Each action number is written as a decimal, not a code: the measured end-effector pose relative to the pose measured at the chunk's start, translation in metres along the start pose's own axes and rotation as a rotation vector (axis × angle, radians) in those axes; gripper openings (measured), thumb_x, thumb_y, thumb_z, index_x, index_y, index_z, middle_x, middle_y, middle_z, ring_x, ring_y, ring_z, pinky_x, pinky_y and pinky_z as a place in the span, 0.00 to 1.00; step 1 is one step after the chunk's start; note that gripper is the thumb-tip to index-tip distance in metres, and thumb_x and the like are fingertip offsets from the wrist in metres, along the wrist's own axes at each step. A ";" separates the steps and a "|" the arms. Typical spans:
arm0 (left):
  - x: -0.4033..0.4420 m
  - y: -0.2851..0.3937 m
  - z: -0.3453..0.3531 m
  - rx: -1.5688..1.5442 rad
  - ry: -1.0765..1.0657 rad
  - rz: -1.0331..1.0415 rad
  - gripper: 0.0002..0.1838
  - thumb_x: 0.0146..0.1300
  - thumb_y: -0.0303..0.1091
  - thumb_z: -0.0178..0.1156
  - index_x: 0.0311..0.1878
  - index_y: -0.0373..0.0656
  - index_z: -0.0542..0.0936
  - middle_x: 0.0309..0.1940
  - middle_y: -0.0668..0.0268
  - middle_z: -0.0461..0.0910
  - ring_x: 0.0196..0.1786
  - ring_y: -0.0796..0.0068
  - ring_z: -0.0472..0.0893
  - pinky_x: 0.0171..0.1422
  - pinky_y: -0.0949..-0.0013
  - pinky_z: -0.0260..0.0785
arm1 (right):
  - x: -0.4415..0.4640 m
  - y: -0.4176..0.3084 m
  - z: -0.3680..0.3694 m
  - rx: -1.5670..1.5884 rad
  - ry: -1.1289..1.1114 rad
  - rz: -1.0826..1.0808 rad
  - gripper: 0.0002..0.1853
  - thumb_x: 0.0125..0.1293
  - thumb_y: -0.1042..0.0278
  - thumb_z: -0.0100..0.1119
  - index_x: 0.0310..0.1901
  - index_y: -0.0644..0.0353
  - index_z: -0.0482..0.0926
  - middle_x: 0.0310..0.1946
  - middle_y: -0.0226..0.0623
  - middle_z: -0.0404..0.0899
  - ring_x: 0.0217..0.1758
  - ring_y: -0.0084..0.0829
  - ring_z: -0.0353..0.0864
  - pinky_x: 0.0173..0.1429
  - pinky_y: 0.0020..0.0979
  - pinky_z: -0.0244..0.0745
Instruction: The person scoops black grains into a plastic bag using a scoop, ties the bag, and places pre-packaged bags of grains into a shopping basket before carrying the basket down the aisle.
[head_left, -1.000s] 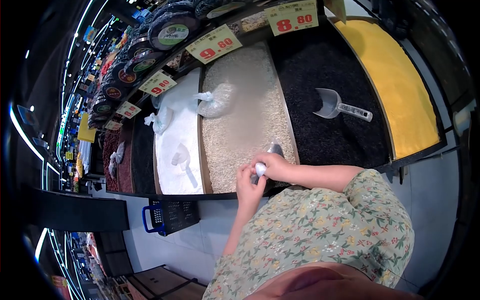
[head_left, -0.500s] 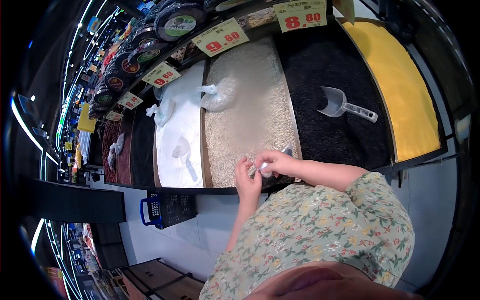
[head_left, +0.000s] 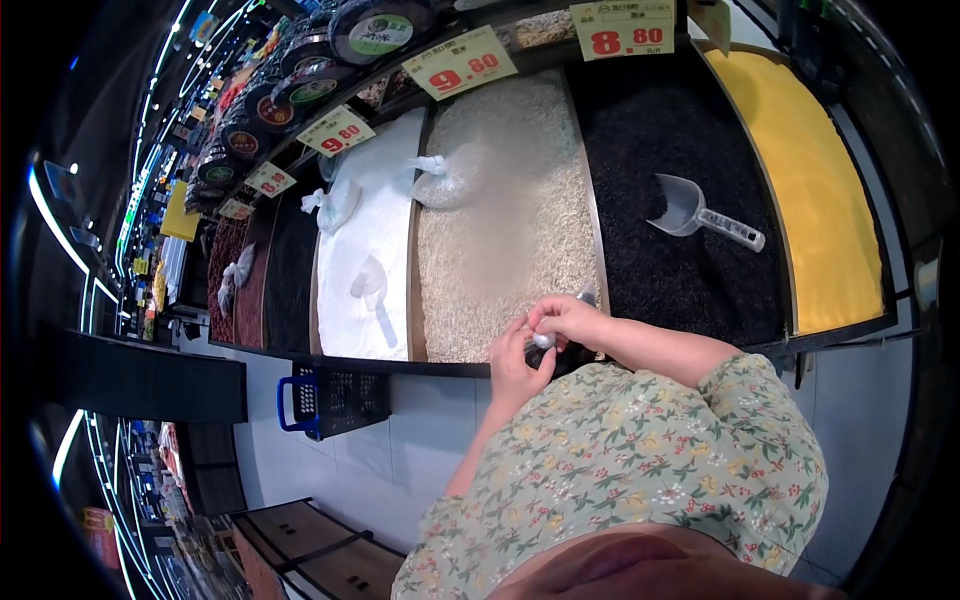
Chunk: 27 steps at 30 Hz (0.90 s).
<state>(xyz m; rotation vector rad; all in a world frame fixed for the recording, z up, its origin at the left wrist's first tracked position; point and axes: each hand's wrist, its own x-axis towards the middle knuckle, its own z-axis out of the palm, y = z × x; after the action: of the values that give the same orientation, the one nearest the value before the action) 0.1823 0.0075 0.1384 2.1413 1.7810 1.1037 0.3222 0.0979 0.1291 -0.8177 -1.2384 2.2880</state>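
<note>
My left hand (head_left: 516, 366) and my right hand (head_left: 572, 322) meet at the front edge of the bins, over the pale grain bin (head_left: 460, 300). Their fingers close around the whitish gathered top of a clear plastic bag (head_left: 543, 341). Something dark shows just below it, largely hidden by my hands and shirt. My right fingers pinch the top from above, while the left thumb and fingers hold it from the side. Behind my right hand a small greyish piece (head_left: 587, 294) sticks out; I cannot tell what it is.
A clear scoop (head_left: 682, 205) lies on the black grain (head_left: 660, 280), another scoop (head_left: 370, 282) on the white grain (head_left: 345, 325). Knotted bags (head_left: 447, 185) rest on the bins. Yellow grain (head_left: 830, 220) fills the right bin. A blue-handled black basket (head_left: 350, 400) stands on the floor.
My left hand has moved right and closed in on the bag's top beside my right hand. The whole view has shifted slightly.
</note>
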 end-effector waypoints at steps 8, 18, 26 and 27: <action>-0.006 -0.007 -0.003 0.004 -0.096 -0.051 0.12 0.49 0.33 0.65 0.36 0.41 0.76 0.44 0.56 0.75 0.46 0.55 0.76 0.50 0.56 0.65 | -0.005 0.005 0.003 -0.295 -0.063 -0.278 0.05 0.63 0.73 0.53 0.38 0.61 0.78 0.29 0.28 0.78 0.26 0.18 0.75 0.30 0.20 0.72; -0.010 0.002 -0.008 0.013 -0.088 -0.165 0.08 0.49 0.33 0.63 0.29 0.40 0.77 0.34 0.58 0.76 0.35 0.57 0.76 0.41 0.58 0.67 | -0.023 0.011 0.002 -0.841 0.055 -0.592 0.09 0.59 0.72 0.56 0.41 0.60 0.79 0.37 0.41 0.80 0.40 0.39 0.80 0.44 0.34 0.76; -0.006 0.018 -0.013 -0.102 -0.123 -0.268 0.08 0.53 0.33 0.61 0.30 0.39 0.77 0.21 0.58 0.74 0.24 0.58 0.75 0.31 0.60 0.67 | -0.032 0.017 0.003 -1.013 0.136 -0.725 0.09 0.57 0.71 0.58 0.41 0.56 0.79 0.36 0.38 0.79 0.40 0.40 0.80 0.41 0.37 0.76; -0.006 0.019 -0.013 -0.114 -0.112 -0.258 0.08 0.53 0.33 0.61 0.30 0.38 0.77 0.21 0.57 0.74 0.24 0.57 0.75 0.29 0.61 0.67 | -0.033 0.018 0.003 -1.012 0.140 -0.726 0.09 0.57 0.71 0.58 0.41 0.56 0.79 0.36 0.38 0.79 0.40 0.40 0.80 0.41 0.37 0.76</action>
<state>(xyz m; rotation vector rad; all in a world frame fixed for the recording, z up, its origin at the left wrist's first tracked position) 0.1888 -0.0074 0.1552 1.8096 1.8315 0.9766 0.3437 0.0667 0.1250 -0.6208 -2.1778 0.9525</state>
